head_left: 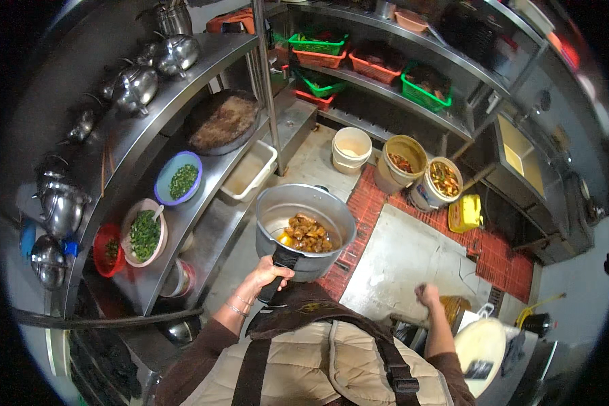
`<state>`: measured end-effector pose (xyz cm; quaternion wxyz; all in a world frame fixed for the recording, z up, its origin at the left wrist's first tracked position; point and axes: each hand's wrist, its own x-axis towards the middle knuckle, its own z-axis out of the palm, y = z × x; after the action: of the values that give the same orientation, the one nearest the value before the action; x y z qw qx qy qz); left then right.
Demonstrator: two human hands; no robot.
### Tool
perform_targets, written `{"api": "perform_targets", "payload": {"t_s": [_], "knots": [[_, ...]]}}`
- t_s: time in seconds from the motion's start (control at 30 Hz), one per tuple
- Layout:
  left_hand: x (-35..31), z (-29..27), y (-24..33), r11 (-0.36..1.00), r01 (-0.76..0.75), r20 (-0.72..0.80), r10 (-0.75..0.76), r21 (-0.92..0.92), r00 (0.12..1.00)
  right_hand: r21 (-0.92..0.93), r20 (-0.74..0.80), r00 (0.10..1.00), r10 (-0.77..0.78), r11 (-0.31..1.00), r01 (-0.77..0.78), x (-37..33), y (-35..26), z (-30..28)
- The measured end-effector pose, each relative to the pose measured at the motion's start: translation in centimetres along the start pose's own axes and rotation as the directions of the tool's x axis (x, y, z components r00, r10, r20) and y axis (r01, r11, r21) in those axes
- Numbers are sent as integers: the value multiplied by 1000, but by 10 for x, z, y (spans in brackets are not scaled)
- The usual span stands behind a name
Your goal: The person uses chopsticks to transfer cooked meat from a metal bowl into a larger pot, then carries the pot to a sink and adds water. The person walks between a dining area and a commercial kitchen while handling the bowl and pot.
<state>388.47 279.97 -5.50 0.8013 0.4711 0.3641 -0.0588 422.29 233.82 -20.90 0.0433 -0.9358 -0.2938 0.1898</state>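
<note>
Large round steel pot (305, 227) with one black stick handle (277, 272), carried out in front of my chest, over the floor where grey slab meets red brick tile. Everything placed from it. Brown stewed pieces (308, 233) and orange liquid sit low inside, toward my side; I judge it fairly heavy and nose-down on a single handle, stiff, liquid likely to slosh. Handle looks the only safe hold; the wall may be hot.

Left of pot: steel shelving (203, 203) with a blue bowl of chopped greens (178, 178). Beyond it: three plastic buckets (400, 164).

My left hand (269, 273) is wrapped tight around the handle, wrist bent, forearm angled up from lower left. My right hand (427, 295), right of pot, hangs free in a loose fist; whether it grips anything I cannot tell.
</note>
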Motion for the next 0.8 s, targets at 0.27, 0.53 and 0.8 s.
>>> {"api": "perform_targets", "payload": {"t_s": [0.27, 0.53, 0.8], "knots": [[175, -15, 78, 997, -44, -101, 38, -60, 994, 12, -134, 913, -386, 920, 391, 323, -191, -193], [335, -42, 172, 990, -56, -103, 43, -128, 994, -97, -27, 845, -535, 842, 530, 534, -274, -214], [499, -72, 215, 983, -181, -353, 161, -24, 922, 22, -189, 616, -765, 624, 781, 751, -443, -256]]}}
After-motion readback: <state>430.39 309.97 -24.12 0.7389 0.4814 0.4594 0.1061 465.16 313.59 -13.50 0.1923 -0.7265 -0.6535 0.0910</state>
